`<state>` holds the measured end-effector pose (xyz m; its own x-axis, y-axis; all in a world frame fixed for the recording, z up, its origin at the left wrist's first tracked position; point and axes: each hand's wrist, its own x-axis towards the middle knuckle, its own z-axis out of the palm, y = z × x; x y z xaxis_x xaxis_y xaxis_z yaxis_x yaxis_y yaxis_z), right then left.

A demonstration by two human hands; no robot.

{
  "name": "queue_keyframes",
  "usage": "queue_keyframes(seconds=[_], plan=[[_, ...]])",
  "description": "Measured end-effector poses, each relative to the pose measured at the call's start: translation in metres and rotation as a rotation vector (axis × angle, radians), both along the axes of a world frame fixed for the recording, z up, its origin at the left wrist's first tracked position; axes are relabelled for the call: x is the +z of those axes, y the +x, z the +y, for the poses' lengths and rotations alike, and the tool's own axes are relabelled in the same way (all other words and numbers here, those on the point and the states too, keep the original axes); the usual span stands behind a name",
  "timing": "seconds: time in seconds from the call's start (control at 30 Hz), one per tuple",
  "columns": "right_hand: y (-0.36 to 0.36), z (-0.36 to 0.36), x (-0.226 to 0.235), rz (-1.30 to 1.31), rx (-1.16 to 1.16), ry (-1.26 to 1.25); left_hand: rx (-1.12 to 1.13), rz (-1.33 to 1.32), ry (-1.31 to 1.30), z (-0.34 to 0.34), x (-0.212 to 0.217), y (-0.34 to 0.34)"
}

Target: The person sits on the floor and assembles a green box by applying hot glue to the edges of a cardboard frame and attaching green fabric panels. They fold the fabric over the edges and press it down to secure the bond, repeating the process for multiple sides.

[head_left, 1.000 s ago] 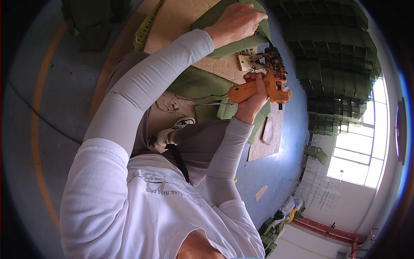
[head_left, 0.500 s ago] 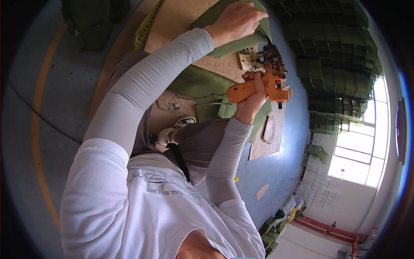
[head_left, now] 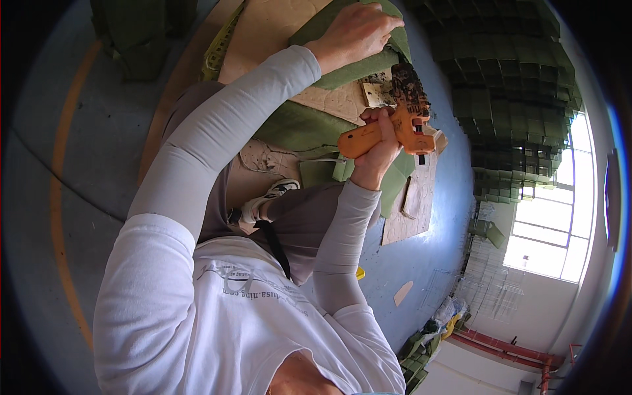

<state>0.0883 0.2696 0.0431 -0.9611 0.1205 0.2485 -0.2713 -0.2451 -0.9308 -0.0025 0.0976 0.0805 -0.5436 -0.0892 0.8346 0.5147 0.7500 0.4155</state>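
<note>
My right hand (head_left: 378, 158) is wrapped around the handle of an orange hot glue gun (head_left: 413, 135). Dark, crusted glue coats its front part, and the nozzle points up at the rim of a green felt-like box (head_left: 359, 71). At the top, my left hand (head_left: 352, 38) pinches the upper edge of that box with closed fingers. The nozzle tip is close to the box's right corner; whether it touches cannot be made out. Below the box lies another green felt-like piece (head_left: 299, 128).
Brown cardboard (head_left: 260, 36) lies under the work, with a glue-stained block (head_left: 375, 94) beside the gun. Tall stacks of green boxes (head_left: 503, 85) line the right. More green material (head_left: 138, 39) stands at upper left. A dark cable (head_left: 62, 176) crosses the floor.
The glue gun and my right hand have shifted slightly left and up along the box's edge. My left hand has moved a little left, still pinching the box.
</note>
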Motion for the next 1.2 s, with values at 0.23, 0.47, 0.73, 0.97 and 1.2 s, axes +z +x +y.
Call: queue_keyframes(seconds=[0.23,0.47,0.73,0.97,1.2], plan=[[0.005,-0.006,0.002,-0.001,0.031,-0.037,-0.013,0.0,0.007,-0.001,0.002,0.002],[0.007,-0.008,-0.001,-0.003,0.08,-0.104,-0.03,-0.047,-0.03,-0.002,0.004,0.001],[0.009,-0.012,0.0,-0.001,0.093,-0.109,0.017,-0.006,-0.042,-0.002,0.002,0.002],[0.008,-0.012,-0.003,0.001,0.094,-0.105,-0.019,0.005,-0.039,-0.006,0.004,0.008],[0.016,-0.023,0.007,-0.02,0.067,-0.092,-0.078,-0.05,-0.002,-0.014,0.01,0.013]])
